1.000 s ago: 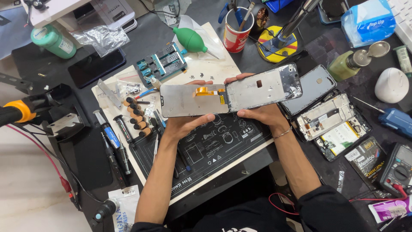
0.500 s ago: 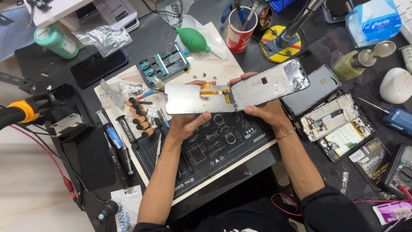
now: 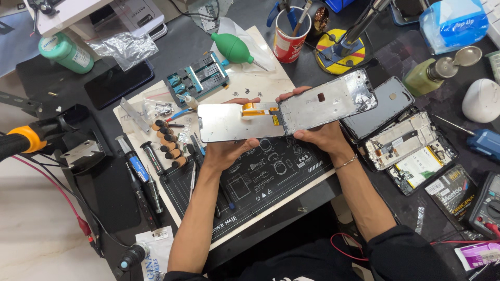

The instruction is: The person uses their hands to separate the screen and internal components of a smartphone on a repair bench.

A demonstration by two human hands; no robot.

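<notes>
A dark workbench [image 3: 156, 47] fills the view, crowded with repair gear, with a pale board and a black printed work mat [image 3: 265, 179] lying near its front edge. Toward the back edge stand a red paper cup [image 3: 290, 39] full of tools and a green rubber air blower [image 3: 234, 48]; a green bottle [image 3: 65, 52] sits at the back left corner, beside a crumpled clear plastic bag [image 3: 122, 48]. A blue soft pack of tissues [image 3: 453, 23] lies at the back right corner, and small printed packets [image 3: 450, 193] lie near the front right edge. Above the mat, the left hand [image 3: 226, 151] is closed around the lower edge of a silver display panel [image 3: 237, 122], thumb beneath and fingertips over the far edge. The right hand [image 3: 323, 136] grips a grey phone frame [image 3: 328, 101] the same way. An orange flex cable [image 3: 259, 109] joins the two parts, held side by side over the bench's middle.
</notes>
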